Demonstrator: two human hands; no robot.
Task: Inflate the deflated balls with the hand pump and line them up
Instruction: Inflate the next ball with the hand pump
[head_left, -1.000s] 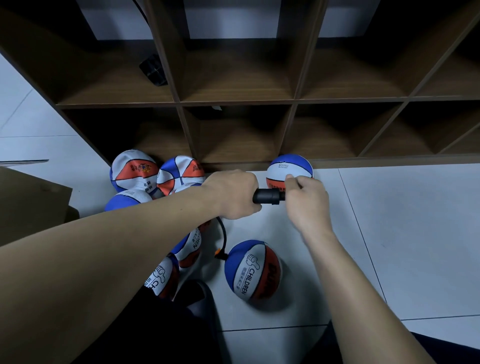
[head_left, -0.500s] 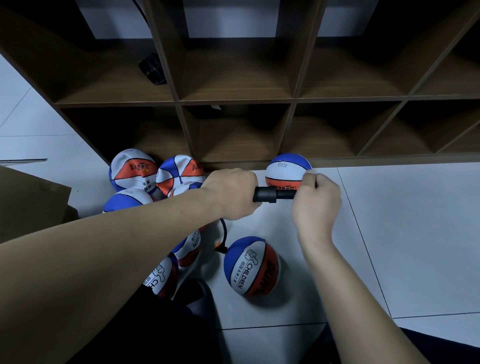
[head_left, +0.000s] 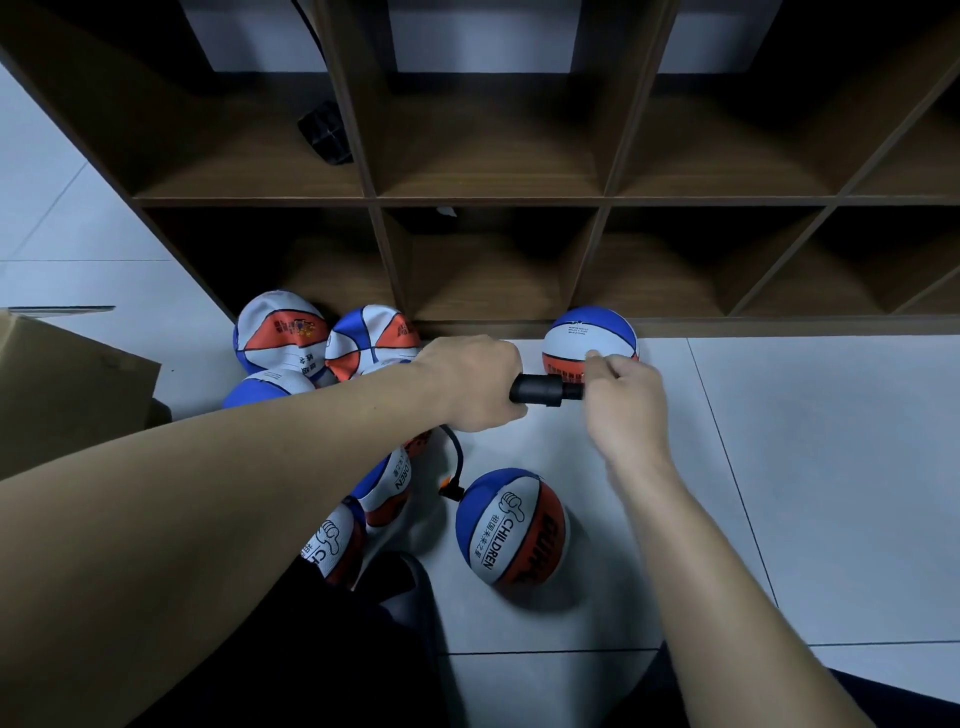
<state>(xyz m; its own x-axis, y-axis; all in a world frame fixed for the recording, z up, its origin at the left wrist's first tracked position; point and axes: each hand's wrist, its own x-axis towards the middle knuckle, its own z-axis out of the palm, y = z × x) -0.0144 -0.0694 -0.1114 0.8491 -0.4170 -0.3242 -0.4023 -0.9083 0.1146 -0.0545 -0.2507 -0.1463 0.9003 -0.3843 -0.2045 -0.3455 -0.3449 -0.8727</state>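
My left hand (head_left: 475, 382) grips the barrel of the black hand pump (head_left: 540, 389), held level above the floor. My right hand (head_left: 623, 402) grips the pump's handle end, pushed in close to the barrel. A black hose (head_left: 457, 460) hangs from the pump down to an orange connector at a blue, white and orange ball (head_left: 511, 527) marked CHILDREN, lying on the tiles. A round ball (head_left: 589, 338) of the same colours sits against the shelf base. Several flat, dented balls (head_left: 283, 335) are piled at the left, partly hidden by my left arm.
A brown cubby shelf (head_left: 488, 197) fills the back; a black object (head_left: 324, 132) lies in one upper compartment. A cardboard box (head_left: 62, 384) stands at the left edge. My dark-clothed knee (head_left: 363, 634) is beside the connected ball. White tiles stretch to the right.
My right hand pulled the handle out to the right half a second ago and has now pushed it back in toward the barrel. My left hand and the balls stayed put.
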